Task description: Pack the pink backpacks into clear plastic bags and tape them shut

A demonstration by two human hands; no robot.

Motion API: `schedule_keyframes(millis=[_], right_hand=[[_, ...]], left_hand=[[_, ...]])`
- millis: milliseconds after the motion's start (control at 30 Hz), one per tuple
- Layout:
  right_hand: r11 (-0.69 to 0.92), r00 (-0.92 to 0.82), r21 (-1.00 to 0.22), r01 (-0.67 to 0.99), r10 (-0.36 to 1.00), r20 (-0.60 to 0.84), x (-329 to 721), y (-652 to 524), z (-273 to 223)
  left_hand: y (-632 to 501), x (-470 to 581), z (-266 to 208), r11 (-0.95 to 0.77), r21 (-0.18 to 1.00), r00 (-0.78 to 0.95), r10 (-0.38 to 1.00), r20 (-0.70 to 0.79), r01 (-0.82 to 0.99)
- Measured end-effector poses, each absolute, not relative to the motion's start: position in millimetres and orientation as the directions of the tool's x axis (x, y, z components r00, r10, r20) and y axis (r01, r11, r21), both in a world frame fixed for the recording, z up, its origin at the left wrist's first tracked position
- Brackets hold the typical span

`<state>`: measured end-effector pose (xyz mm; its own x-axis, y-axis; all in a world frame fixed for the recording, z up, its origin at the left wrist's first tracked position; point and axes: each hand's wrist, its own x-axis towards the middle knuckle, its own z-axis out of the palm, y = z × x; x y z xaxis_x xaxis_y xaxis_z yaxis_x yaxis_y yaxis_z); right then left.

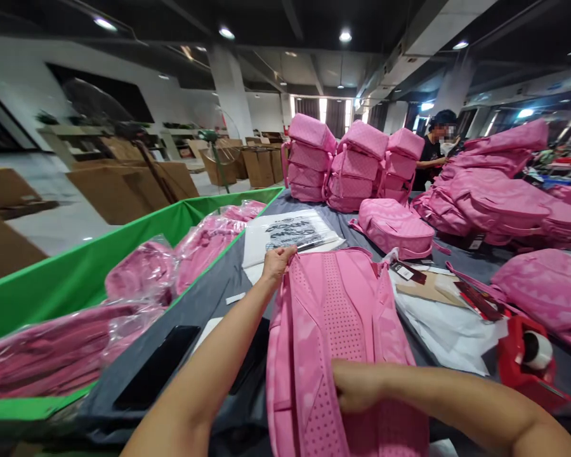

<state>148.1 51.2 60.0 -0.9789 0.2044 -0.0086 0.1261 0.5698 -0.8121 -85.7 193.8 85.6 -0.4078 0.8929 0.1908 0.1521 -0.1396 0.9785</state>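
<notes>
I have the pink backpack (349, 311) lying lengthwise near to far, left hand (278, 261) pinching its far left corner, right hand (361, 385) nearer, beside a strap (320, 400), its grip too hidden to tell.

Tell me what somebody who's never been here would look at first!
Probably the big pink backpack in front, with the left hand at its top corner and the right hand reaching in beside a strap. Next, maybe the tall pink stacks farther back on the table. The bright green bin on the left stands out too, with plastic-wrapped pink things inside.
</notes>
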Motion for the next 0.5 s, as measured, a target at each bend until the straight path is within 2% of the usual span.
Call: schedule_keyframes(millis=[100,200,233,267,300,333,367,400,433,500], right_hand=[[0.644,-0.98,-0.74,0.194,0.103,-0.168,189.7,20.3,74.0],[0.574,-0.958,-0.784,0.234,-0.001,-0.287,227.8,35.1,100.4],[0.516,-0.955,-0.809,0.282,0.068,-0.29,239.8,51.8,108.1],[0.445,-0.932,-0.822,0.356,0.229,-0.279,251.0,73.7,113.9],[0.364,-0.842,-0.819,0.444,0.482,-0.242,260.9,99.4,117.2],[0.28,-0.653,-0.802,0.527,0.738,-0.171,269.2,127.3,117.7],[0.175,-0.4,-0.792,0.585,0.912,-0.093,275.3,155.6,115.8],[0.074,-0.183,-0.795,0.602,0.982,-0.047,279.0,182.3,112.0],[0.017,-0.068,-0.797,0.604,0.997,-0.03,280.4,206.1,107.3],[-0.043,0.027,-0.807,0.589,0.999,-0.033,276.2,241.7,98.3]], left_hand=[[201.8,-57.7,65.0,-0.103,0.935,-0.374,0.897,0.235,0.34],[204.4,-39.5,49.9,-0.045,0.838,-0.376,0.879,0.291,0.544],[205.2,-37.3,48.1,-0.022,0.799,-0.37,0.878,0.303,0.601],[205.9,-36.8,48.1,-0.003,0.759,-0.354,0.883,0.308,0.652],[206.5,-37.7,50.1,0.009,0.717,-0.328,0.893,0.308,0.697],[206.7,-39.2,53.9,0.014,0.676,-0.298,0.904,0.307,0.737],[206.5,-40.8,59.1,0.014,0.64,-0.271,0.912,0.306,0.768],[205.8,-41.5,65.4,0.011,0.595,-0.246,0.917,0.315,0.803],[204.7,-40.7,72.1,0.005,0.534,-0.218,0.916,0.337,0.845],[202.6,-32.4,84.5,-0.032,0.382,-0.138,0.901,0.411,0.923]])
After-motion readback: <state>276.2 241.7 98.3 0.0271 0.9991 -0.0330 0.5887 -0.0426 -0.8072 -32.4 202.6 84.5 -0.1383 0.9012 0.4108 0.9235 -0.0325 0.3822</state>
